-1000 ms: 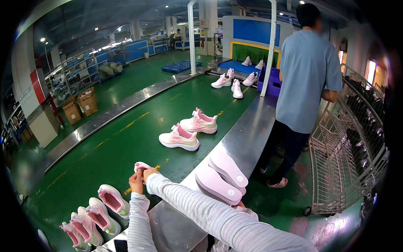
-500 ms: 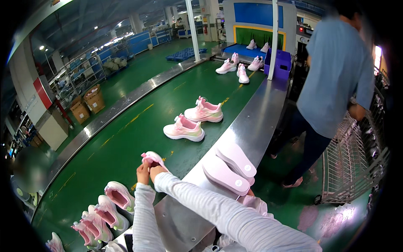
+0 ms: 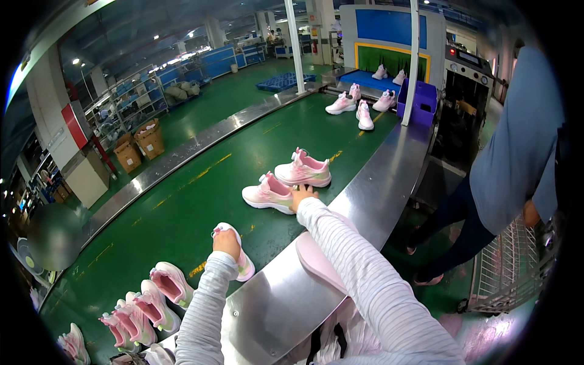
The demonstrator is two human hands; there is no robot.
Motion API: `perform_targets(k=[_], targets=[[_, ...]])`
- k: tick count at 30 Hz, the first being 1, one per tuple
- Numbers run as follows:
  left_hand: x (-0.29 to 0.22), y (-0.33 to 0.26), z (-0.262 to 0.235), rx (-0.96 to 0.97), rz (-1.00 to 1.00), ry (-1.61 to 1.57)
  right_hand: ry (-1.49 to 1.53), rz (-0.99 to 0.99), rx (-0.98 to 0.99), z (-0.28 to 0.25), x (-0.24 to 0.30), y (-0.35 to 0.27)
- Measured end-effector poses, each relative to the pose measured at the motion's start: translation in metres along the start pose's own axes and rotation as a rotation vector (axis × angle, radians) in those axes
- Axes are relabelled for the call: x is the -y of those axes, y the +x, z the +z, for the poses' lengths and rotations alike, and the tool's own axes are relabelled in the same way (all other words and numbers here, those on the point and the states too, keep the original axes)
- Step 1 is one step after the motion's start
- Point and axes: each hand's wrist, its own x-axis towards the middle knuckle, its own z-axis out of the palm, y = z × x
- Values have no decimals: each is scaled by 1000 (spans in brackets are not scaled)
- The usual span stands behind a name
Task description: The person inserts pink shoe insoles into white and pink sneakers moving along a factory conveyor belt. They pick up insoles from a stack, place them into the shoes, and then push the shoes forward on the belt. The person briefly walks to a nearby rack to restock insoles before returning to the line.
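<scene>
My left hand [image 3: 226, 244] is closed on a pink-and-white sneaker [image 3: 246, 266] at the near edge of the green belt [image 3: 201, 207]. My right hand [image 3: 303, 196] is at the heel of another pink sneaker [image 3: 266, 193], its fingers bent round the heel. That shoe's neighbour, a matching sneaker [image 3: 302, 170], stands just behind it, close to my fingertips. Pale pink insoles [image 3: 317, 260] lie on the metal ledge [image 3: 267, 307], partly hidden under my right forearm.
Several pink sneakers [image 3: 154, 307] stand in a row at lower left. More sneakers [image 3: 364, 114] are at the belt's far end, near a purple crate [image 3: 421, 100]. To the right, a person in a blue shirt [image 3: 517, 134] stands by a wire cart [image 3: 502, 264].
My right hand has left the sneaker in my left hand and reached forward to the heel of the nearer paired shoe. The person at right now appears farther right.
</scene>
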Motion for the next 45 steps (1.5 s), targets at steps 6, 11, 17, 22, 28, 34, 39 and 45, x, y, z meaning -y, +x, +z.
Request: perform_targets(k=[6, 11, 17, 22, 28, 34, 39, 45], targets=[[2, -18, -15, 108, 87, -207, -92, -367, 70, 7, 3, -3], [13, -1, 22, 298, -125, 18, 13, -517, 55, -5, 63, -58], [26, 13, 79, 413, -253, 290, 221, -749, 55, -12, 72, -114], [49, 30, 119, 459, -239, 391, 297, -718, 151, -56, 22, -143], [153, 10, 182, 566, -299, 534, 44, -388, -226, -54, -49, -155], [25, -39, 3, 701, 425, 436, -185, -103, 38, -57, -109, -171], [40, -32, 9, 704, 420, 252, -297, -55, 270, -76, -97, -169], [39, -28, 15, 697, 659, 469, -272, -43, 288, -78, -102, -176]])
